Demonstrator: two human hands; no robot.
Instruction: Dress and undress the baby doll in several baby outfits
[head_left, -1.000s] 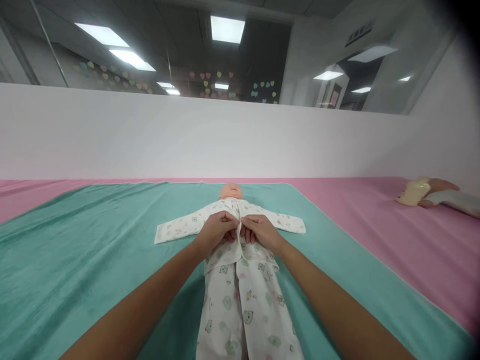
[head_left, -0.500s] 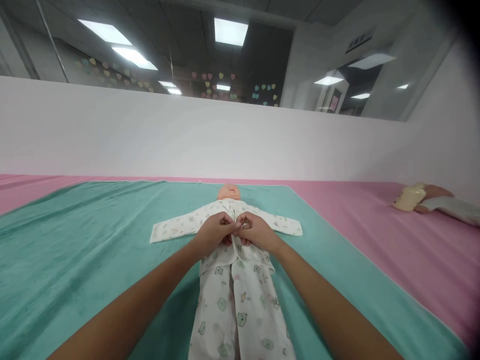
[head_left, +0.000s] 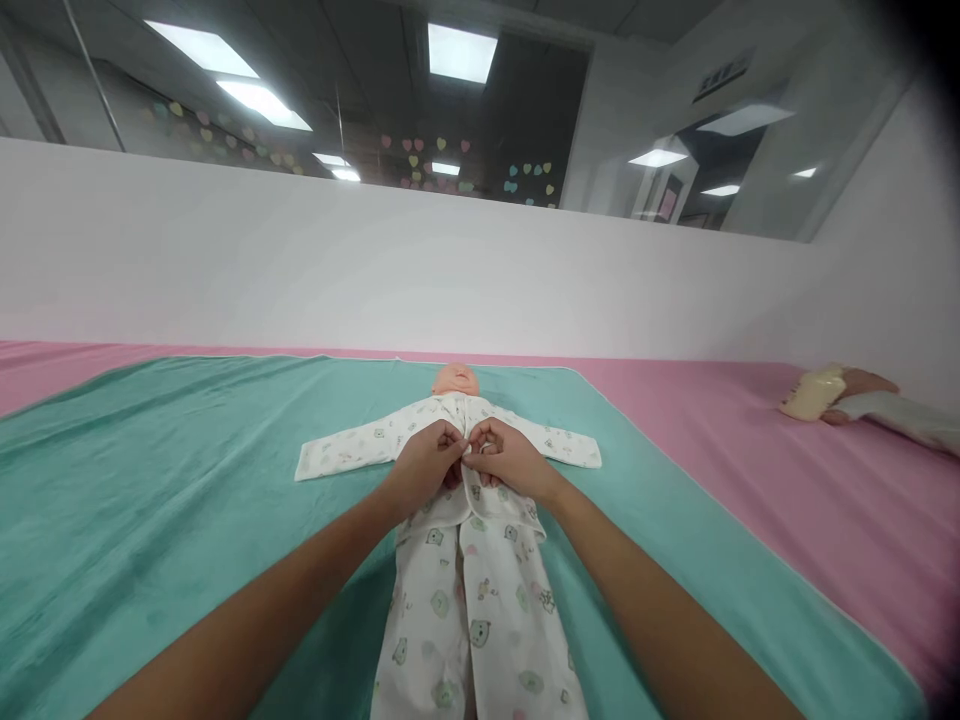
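Note:
A baby doll [head_left: 455,379] lies on its back on a teal blanket [head_left: 150,500], dressed in a white printed top [head_left: 360,444] and matching printed trousers [head_left: 472,620]. Its sleeves are spread out to both sides. My left hand [head_left: 424,463] and my right hand [head_left: 504,460] meet over the doll's chest. Both are closed in a pinch on the thin white tie of the top, fingertips touching each other at the middle.
The blanket covers a pink mat [head_left: 787,480] that runs to a white wall behind. At the far right lie a cream bottle-like item [head_left: 808,396] and a second doll or bundle [head_left: 885,405].
My hands have drawn closer together over the chest and the hanging loop of tie seen earlier is now gathered between the fingers. The view has shifted slightly.

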